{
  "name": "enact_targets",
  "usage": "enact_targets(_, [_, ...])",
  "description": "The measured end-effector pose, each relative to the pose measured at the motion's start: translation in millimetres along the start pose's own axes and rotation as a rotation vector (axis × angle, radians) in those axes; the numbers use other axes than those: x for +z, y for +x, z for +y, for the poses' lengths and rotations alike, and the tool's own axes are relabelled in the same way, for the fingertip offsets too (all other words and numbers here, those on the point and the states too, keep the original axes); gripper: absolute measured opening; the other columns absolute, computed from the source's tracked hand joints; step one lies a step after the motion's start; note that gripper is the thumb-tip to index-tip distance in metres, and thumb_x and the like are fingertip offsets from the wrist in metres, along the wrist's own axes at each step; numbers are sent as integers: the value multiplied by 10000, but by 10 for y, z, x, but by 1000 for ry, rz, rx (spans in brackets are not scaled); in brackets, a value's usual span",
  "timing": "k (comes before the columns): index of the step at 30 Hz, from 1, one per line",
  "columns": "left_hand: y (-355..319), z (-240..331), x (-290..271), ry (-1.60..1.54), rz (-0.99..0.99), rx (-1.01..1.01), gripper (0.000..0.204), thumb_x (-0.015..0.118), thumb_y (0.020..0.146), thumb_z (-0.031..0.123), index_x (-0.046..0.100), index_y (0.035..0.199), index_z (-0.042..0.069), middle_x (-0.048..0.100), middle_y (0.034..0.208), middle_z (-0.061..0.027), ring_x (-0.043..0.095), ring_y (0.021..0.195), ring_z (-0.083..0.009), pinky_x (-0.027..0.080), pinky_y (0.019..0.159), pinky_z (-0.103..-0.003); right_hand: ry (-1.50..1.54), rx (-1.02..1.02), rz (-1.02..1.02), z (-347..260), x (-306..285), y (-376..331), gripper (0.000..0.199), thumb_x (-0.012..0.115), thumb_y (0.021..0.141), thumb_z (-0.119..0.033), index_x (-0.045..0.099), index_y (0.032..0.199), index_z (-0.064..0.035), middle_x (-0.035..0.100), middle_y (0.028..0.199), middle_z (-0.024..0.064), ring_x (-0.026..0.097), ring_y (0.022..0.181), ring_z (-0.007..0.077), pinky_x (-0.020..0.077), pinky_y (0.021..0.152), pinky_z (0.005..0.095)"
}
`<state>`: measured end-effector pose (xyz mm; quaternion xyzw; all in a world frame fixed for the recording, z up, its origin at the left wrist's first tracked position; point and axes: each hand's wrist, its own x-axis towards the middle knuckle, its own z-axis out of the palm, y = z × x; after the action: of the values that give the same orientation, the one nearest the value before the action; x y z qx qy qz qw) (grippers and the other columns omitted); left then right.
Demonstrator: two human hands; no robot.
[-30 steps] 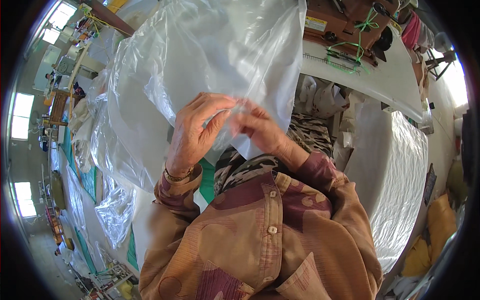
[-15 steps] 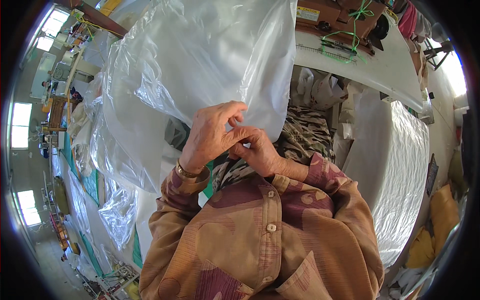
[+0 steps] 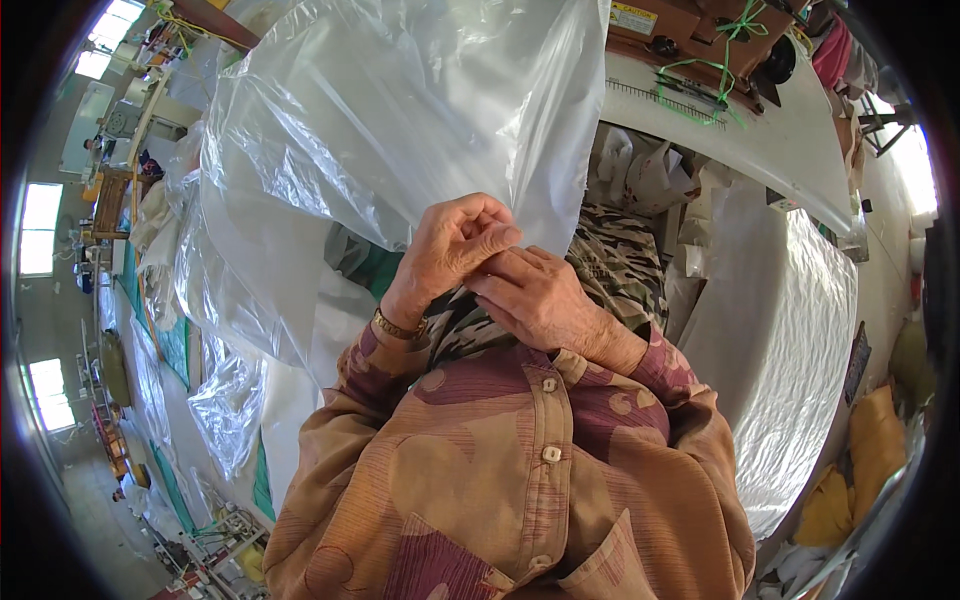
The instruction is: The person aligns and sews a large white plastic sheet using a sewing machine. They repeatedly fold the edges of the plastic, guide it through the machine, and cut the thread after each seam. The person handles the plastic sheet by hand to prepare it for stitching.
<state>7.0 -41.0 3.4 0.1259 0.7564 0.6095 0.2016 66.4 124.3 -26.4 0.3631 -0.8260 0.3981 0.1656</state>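
A large sheet of clear plastic film (image 3: 430, 110) spreads in front of me, and its near edge comes down to my hands. My left hand (image 3: 455, 250) is closed at that edge, its fingers curled and the thumb pressed in toward the fingertips. Against it, my right hand (image 3: 548, 305) is closed too, back upward, with its fingertips tucked under the left thumb. Whatever lies between the fingers is hidden. A metal-banded watch (image 3: 398, 325) sits on my left wrist.
A brown machine (image 3: 700, 35) with green string (image 3: 730, 70) stands on a white worktop (image 3: 780, 150) at the far right. Stacked plastic film (image 3: 770, 350) lies to my right. More film (image 3: 228, 405) and distant benches are at left.
My left hand has turned and its raised fingers have curled in. The right hand has shifted slightly right and lower, its back now turned up. The film has moved a little with them.
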Motion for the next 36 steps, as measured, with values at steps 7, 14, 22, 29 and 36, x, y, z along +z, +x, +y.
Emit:
enact_targets(7, [15,-13,-15,76,-23,-17,192,722,906,137,633,903,-34,598,731,-5,517,668,-37,445,569,-211,63,-168,-37,10,-60,-3,184,738,770,-121,688,935,-57,668,1079,69,638,1031,252,526,915,393])
enact_targets(14, [23,-138,30,280,64,82,142,694,908,90,635,949,-31,564,697,-37,494,623,-52,417,544,-237,191,-177,30,97,-39,-23,133,715,810,-103,657,912,-40,683,1025,92,640,1021,269,523,885,394])
enact_targets(22, [-181,14,203,306,234,334,62,633,939,12,671,976,-19,565,710,15,453,619,-21,376,531,-211,279,758,823,886,305,-320,177,676,897,-118,622,958,39,625,831,59,575,761,189,486,717,332])
enact_targets(29, [-150,124,318,371,170,424,132,625,890,-56,635,1007,4,566,732,-18,492,606,-49,427,550,-223,409,549,269,139,-23,-145,78,626,918,-55,634,983,-13,617,806,125,615,735,245,483,708,364])
enact_targets(36, [-188,235,284,468,129,413,95,630,880,-53,602,960,-12,594,756,-76,520,615,-120,440,575,-272,90,156,264,122,13,-236,148,703,807,-63,609,920,-60,589,757,87,627,746,293,485,808,390])
